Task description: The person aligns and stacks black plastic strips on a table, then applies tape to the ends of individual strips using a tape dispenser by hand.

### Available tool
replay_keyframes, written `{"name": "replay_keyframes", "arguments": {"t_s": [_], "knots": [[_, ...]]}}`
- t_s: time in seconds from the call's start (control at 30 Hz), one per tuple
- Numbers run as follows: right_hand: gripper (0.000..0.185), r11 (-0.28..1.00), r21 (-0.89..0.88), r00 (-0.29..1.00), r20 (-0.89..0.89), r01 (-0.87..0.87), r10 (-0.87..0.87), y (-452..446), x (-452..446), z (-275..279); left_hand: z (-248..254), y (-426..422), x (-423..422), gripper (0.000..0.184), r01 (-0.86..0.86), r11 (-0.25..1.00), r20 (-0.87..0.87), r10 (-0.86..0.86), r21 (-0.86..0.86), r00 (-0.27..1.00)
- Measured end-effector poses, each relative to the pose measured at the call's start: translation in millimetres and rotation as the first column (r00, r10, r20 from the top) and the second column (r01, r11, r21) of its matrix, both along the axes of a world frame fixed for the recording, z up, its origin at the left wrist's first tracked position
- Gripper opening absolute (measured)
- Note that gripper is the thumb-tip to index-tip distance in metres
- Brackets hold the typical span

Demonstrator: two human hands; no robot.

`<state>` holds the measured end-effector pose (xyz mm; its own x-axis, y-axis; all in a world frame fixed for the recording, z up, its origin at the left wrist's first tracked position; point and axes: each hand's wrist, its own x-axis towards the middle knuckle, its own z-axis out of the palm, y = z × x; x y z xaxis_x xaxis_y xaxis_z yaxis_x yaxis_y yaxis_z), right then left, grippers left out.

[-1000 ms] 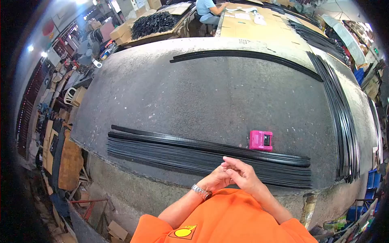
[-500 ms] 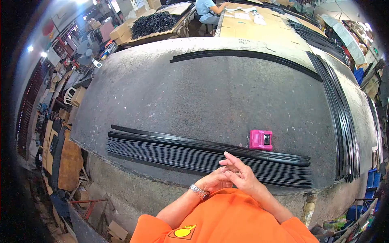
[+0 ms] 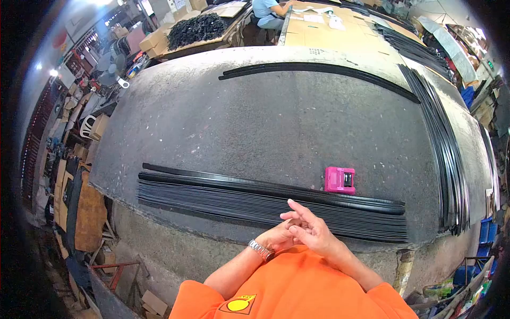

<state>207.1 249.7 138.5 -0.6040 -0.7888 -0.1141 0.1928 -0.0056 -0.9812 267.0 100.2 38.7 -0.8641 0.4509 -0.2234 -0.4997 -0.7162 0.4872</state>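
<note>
The left hand (image 3: 274, 237) and the right hand (image 3: 315, 236) are brought together before the orange shirt (image 3: 297, 282), above the near edge of the table (image 3: 265, 127). The right hand is released and loosely laid against the left, its index finger extended; the left fingers are partly covered, so whether they are clenched cannot be told. A watch (image 3: 260, 250) is worn on the left wrist. Beyond and partly behind the hands, black strips (image 3: 255, 203) are laid side by side along the near edge, with one slanted outward at its left end. A pink box (image 3: 333, 179) is set just past them, toward the near right corner; whether it is touched by the strips cannot be told. A long bundle (image 3: 443, 154) of strips is stretched along the right edge, and its far part is met by a thin pair (image 3: 319, 67) laid near the far edge. Past that edge, a dark heap (image 3: 196, 29) is piled at the left, and cardboard (image 3: 345, 36) is spread beside a seated person (image 3: 270, 11).
</note>
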Motion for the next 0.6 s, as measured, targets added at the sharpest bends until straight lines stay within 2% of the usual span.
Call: {"name": "replay_keyframes", "arguments": {"t_s": [0.2,0.27,0.37,0.4,0.47,0.57,0.6], "knots": [[0.068,1.000,-0.010,0.998,-0.058,-0.009,0.009,-2,-3,7,0,-3,-2,0.041,0.066,0.995,0.038,-0.064,-0.071,0.997],[0.068,1.000,-0.002,0.996,-0.090,-0.003,0.003,-2,-5,9,-10,-7,-3,0.044,0.107,0.994,0.060,-0.106,-0.002,0.993],[0.067,1.000,-0.018,0.993,-0.117,0.008,-0.010,-2,-9,1,20,-4,-8,0.045,0.057,0.997,0.007,-0.057,-0.043,0.998],[0.067,1.000,-0.019,0.994,-0.105,0.010,-0.012,-2,-9,2,31,-1,-10,0.045,0.021,0.997,-0.027,-0.023,-0.079,0.999],[0.067,1.000,-0.022,0.996,-0.082,0.012,-0.014,-1,-9,7,26,0,-10,0.044,0.025,1.000,-0.064,-0.025,0.010,0.998],[0.066,0.996,-0.006,0.996,0.015,0.088,-0.088,9,-12,7,18,-12,-14,0.044,0.083,0.996,-0.008,-0.083,-0.027,0.996],[0.063,0.991,0.007,0.991,-0.040,0.132,-0.132,15,-15,0,17,-16,-14,0.044,0.111,0.992,0.031,-0.109,-0.063,0.994]]}}
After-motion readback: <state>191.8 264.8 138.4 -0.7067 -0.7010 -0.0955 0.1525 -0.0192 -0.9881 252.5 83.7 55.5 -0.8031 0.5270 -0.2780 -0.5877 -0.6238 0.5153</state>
